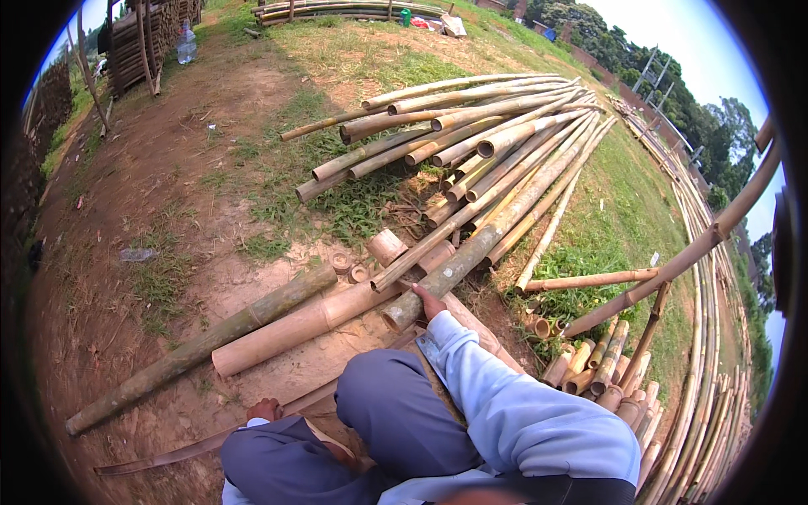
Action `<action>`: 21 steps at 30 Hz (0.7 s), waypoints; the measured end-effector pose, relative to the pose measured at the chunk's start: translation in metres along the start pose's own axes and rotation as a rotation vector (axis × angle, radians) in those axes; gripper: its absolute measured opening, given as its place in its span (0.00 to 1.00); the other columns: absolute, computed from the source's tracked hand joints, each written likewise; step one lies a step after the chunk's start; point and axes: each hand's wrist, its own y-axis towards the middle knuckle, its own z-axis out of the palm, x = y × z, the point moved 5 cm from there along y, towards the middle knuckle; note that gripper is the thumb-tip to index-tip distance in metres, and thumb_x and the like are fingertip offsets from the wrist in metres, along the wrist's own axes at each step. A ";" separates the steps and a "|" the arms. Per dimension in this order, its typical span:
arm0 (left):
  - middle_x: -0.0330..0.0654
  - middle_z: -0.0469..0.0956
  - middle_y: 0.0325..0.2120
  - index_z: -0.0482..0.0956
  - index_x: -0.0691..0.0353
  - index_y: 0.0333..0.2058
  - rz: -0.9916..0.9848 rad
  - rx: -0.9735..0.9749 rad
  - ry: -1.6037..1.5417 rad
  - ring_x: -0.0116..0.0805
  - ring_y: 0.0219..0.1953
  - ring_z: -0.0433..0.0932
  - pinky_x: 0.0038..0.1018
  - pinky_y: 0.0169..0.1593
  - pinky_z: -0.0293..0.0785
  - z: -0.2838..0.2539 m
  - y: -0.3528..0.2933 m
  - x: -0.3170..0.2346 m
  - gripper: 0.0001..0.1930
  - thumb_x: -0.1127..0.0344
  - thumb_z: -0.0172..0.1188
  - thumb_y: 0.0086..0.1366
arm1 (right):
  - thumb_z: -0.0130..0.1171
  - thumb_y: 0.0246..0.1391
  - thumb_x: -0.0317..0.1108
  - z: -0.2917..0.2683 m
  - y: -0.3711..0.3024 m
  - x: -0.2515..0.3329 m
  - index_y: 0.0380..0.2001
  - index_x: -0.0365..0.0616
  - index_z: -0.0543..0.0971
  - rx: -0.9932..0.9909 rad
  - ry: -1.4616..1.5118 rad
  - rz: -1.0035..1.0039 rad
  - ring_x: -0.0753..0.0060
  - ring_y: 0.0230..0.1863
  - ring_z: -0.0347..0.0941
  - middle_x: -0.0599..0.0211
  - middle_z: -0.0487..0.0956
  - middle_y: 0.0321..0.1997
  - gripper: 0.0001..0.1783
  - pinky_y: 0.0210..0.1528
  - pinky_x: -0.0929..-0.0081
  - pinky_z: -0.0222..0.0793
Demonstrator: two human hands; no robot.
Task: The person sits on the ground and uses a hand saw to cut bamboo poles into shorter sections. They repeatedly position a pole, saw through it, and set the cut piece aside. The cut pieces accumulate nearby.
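Observation:
My right hand grips the near end of a thick, mottled grey-green bamboo pole, its fingers against the pole's side. This pole reaches back over the pile. Low on the left, my left hand is partly hidden by my knee; its fingers look curled at a long, narrow bamboo strip. The strip runs along the ground and passes behind my leg. A flat bluish-grey piece shows beside my right sleeve, mostly covered. In front of my knees lie a pale, thick bamboo length and a darker green one.
A fanned pile of long bamboo poles lies ahead. Short cut pieces are stacked at right, beneath a slanting bamboo pole. More long poles line the right edge. Small bamboo rings sit on the dirt.

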 end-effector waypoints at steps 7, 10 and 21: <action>0.45 0.81 0.35 0.86 0.53 0.35 -0.029 -0.115 0.001 0.46 0.43 0.78 0.45 0.48 0.74 0.002 0.003 0.001 0.14 0.51 0.59 0.60 | 0.73 0.37 0.64 -0.006 0.006 0.001 0.54 0.33 0.74 -0.017 -0.140 0.018 0.58 0.42 0.79 0.54 0.81 0.47 0.50 0.43 0.63 0.75; 0.42 0.81 0.33 0.86 0.57 0.32 0.017 -0.140 0.030 0.40 0.43 0.75 0.40 0.50 0.69 0.005 -0.002 0.011 0.13 0.55 0.60 0.56 | 0.72 0.38 0.64 -0.007 0.011 0.000 0.54 0.37 0.75 -0.027 -0.184 0.030 0.55 0.43 0.77 0.53 0.79 0.49 0.48 0.41 0.59 0.73; 0.44 0.73 0.51 0.75 0.55 0.48 -0.339 -0.669 -0.251 0.49 0.52 0.73 0.42 0.55 0.69 -0.030 -0.058 0.020 0.19 0.66 0.61 0.56 | 0.54 0.60 0.62 -0.001 0.021 0.010 0.64 0.49 0.65 0.448 -0.100 0.136 0.48 0.57 0.72 0.53 0.70 0.60 0.38 0.59 0.49 0.71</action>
